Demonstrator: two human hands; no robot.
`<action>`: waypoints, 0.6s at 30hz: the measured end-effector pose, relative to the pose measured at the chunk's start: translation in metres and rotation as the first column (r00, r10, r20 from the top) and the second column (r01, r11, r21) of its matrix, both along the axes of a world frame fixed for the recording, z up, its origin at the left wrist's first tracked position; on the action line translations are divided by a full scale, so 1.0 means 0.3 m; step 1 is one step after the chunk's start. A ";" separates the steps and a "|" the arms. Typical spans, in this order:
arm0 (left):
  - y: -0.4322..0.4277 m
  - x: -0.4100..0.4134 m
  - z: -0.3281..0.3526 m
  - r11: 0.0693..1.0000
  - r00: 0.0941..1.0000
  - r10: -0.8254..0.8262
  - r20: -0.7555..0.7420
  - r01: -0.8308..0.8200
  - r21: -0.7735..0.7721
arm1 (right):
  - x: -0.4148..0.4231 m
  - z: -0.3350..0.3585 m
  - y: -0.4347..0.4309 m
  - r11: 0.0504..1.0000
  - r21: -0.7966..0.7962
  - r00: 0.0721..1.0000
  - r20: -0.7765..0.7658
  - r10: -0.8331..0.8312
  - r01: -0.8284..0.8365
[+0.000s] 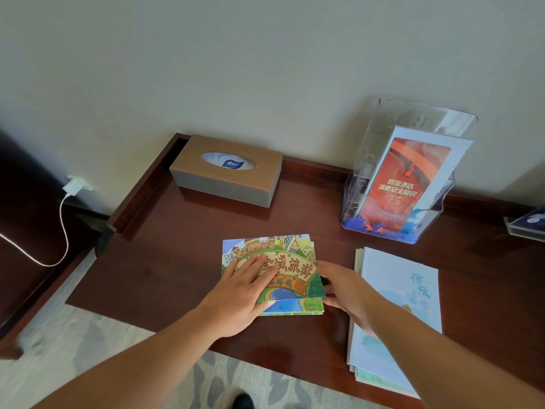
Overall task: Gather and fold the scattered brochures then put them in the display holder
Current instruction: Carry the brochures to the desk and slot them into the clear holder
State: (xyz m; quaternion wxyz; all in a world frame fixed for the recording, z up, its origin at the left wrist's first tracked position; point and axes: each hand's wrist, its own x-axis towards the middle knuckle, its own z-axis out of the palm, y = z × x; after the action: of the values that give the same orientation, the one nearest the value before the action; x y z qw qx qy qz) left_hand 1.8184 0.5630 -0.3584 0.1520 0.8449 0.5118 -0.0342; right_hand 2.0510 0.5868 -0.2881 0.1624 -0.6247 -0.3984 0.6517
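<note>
Left hand spread flat atop colourful brochure, long axis left-right on tabletop; right hand loosely open, touching its right edge.

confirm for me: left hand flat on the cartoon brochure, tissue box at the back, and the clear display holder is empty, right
Not quite. In the head view the display holder already holds a red brochure. The rest stands: the left hand lies flat on the cartoon brochure, tissue box behind.
</note>
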 end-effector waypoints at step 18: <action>0.170 0.000 0.070 0.781 0.751 0.624 0.215 -0.594 -0.191 | -0.043 -0.036 0.046 0.985 -0.078 0.987 -0.035 -0.158 0.155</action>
State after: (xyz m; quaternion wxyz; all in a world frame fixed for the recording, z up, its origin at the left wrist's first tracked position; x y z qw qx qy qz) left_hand 1.8185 0.6140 -0.3373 0.2687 0.6184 0.7313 0.1027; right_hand 2.0382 0.6005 -0.2989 0.1978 -0.6462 -0.3198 0.6641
